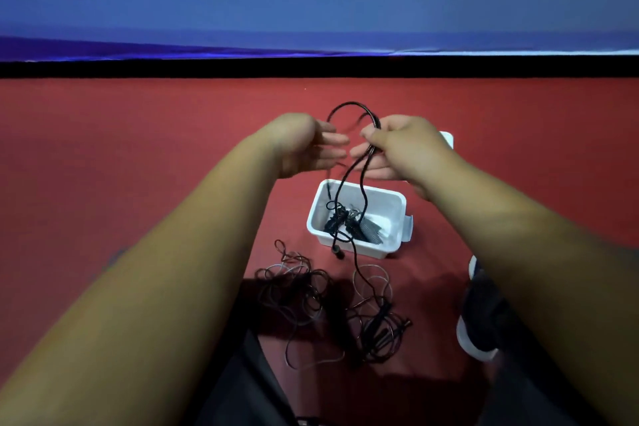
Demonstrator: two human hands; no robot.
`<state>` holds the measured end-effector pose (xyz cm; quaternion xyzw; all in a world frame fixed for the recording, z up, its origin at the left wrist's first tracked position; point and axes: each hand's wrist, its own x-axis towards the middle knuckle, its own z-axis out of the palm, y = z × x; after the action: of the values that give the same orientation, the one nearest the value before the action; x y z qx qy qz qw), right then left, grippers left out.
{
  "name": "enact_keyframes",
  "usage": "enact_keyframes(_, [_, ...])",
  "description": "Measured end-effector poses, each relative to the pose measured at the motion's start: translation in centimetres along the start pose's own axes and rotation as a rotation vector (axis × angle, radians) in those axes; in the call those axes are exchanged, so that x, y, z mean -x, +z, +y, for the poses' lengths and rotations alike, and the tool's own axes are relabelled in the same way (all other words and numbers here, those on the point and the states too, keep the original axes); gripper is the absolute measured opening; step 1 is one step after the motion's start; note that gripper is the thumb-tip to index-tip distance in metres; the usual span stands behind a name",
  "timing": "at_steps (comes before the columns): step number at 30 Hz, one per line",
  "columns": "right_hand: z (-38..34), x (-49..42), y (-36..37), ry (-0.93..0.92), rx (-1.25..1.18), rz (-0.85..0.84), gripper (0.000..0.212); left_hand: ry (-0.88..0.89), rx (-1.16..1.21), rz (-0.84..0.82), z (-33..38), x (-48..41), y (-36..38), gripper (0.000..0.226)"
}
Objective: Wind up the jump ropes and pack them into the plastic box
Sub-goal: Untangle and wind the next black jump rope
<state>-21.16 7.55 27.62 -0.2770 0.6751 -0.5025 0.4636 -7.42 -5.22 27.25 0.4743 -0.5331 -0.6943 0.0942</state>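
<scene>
A black jump rope hangs doubled from my right hand, which pinches it below a loop arching above both hands. Its strands drop past the white plastic box toward the floor. My left hand is held beside the rope with straight fingers, holding nothing I can see. Inside the box lie wound black ropes with handles. A tangle of loose dark ropes lies on the red floor in front of the box.
The box's white lid shows behind my right hand. A dark shoe with a white sole stands at the right. A black strip and a blue banner bound the red floor at the back.
</scene>
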Motion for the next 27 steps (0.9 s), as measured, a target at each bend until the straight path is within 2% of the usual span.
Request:
enact_keyframes(3, [-1.1,-0.4,-0.7,-0.005,-0.218,0.041,0.015,0.005,-0.351,-0.263,-1.3,0.4,1.1,0.058])
enact_keyframes(4, [-1.4,-0.6,-1.1,-0.01,-0.283,0.065,0.019,0.002,-0.393,-0.339,-1.7,0.4,1.4,0.058])
enact_keyframes(6, [-1.6,-1.1,-1.8,-0.02,-0.426,0.112,0.023,0.009,-0.4,-0.432,-2.5,0.3,1.7,0.044])
enact_keyframes(8, [-1.6,-1.6,-2.5,-0.015,-0.596,0.141,0.021,0.054,-0.421,-0.459,-3.1,0.0,1.7,0.028])
enact_keyframes(10, [-1.5,-1.9,-3.2,0.012,-0.728,0.176,0.016,0.09,-0.437,-0.447,-3.5,-0.1,1.7,0.021])
enact_keyframes(13, [-1.2,-2.0,-4.0,0.043,-0.825,0.237,0.007,0.099,-0.438,-0.402,-3.4,0.4,2.0,0.013])
enact_keyframes(15, [-0.9,-2.2,-4.5,0.06,-0.844,0.274,0.009,0.107,-0.409,-0.375,-3.0,0.8,2.3,0.012])
enact_keyframes(17, [-0.7,-2.4,-4.8,0.091,-0.779,0.285,0.023,0.119,-0.352,-0.336,-2.6,1.0,2.5,0.01])
enact_keyframes(22, [0.7,-2.3,-5.0,0.346,-0.321,0.168,0.057,0.167,-0.124,-0.181,-1.9,0.6,3.0,0.004])
enact_keyframes(24, [1.1,-1.7,-4.4,0.404,-0.153,0.078,0.05,0.188,-0.031,-0.143,-1.5,0.5,3.1,0.006])
enact_keyframes(27, [1.7,-1.1,-3.4,0.306,0.158,-0.037,0.031,0.192,0.118,-0.087,-1.0,0.5,3.3,0.004])
